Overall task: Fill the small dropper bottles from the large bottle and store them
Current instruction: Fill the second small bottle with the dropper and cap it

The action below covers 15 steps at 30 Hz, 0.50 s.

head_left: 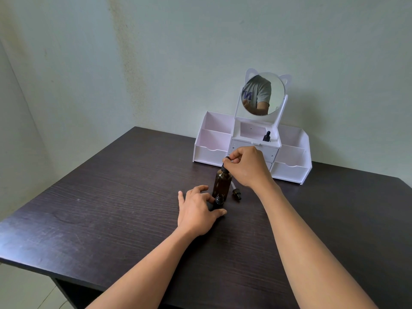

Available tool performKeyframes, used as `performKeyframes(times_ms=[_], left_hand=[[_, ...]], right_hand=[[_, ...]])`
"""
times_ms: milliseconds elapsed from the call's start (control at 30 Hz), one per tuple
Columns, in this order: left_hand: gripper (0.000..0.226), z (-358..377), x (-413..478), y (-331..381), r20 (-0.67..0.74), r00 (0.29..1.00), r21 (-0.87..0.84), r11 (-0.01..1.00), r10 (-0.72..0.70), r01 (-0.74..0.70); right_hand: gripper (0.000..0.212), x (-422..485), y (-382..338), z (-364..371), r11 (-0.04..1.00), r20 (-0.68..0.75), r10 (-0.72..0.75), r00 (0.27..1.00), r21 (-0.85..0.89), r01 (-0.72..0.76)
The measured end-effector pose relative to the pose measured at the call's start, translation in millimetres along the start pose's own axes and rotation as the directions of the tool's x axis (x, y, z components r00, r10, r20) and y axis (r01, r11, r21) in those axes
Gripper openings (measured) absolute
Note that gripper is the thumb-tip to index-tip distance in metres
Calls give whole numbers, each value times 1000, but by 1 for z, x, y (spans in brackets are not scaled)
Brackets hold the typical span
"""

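A large amber bottle point(221, 182) stands upright in the middle of the dark table. My right hand point(247, 167) pinches the black dropper cap point(225, 164) on top of it. Just in front stands a small dark dropper bottle point(219, 200) with its neck open; my left hand point(199, 208) holds it between thumb and fingers. A loose dropper with a glass pipette point(235, 191) lies on the table to the right of the large bottle. Another small capped dropper bottle point(266, 137) stands in the middle compartment of the white organizer point(209, 152).
The white organizer has open side compartments, small drawers and a round cat-eared mirror point(263, 94); it stands at the back of the table against the wall. The table's front edge point(44, 269) runs near the bottom left.
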<state>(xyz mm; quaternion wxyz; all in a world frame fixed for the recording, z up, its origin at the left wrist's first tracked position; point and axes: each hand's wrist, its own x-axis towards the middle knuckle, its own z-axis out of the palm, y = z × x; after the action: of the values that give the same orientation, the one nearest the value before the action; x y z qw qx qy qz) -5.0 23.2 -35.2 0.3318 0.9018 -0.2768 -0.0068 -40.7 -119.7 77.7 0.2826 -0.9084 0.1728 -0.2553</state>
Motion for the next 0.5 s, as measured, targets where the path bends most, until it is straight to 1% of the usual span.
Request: performKeyframes(times_ms=[500], left_hand=[[42,1,0,-1,-5,1000,-5,1000,1,-1]], right_hand=[[8,1,0,1,999,-6,-32,999,-25,32]])
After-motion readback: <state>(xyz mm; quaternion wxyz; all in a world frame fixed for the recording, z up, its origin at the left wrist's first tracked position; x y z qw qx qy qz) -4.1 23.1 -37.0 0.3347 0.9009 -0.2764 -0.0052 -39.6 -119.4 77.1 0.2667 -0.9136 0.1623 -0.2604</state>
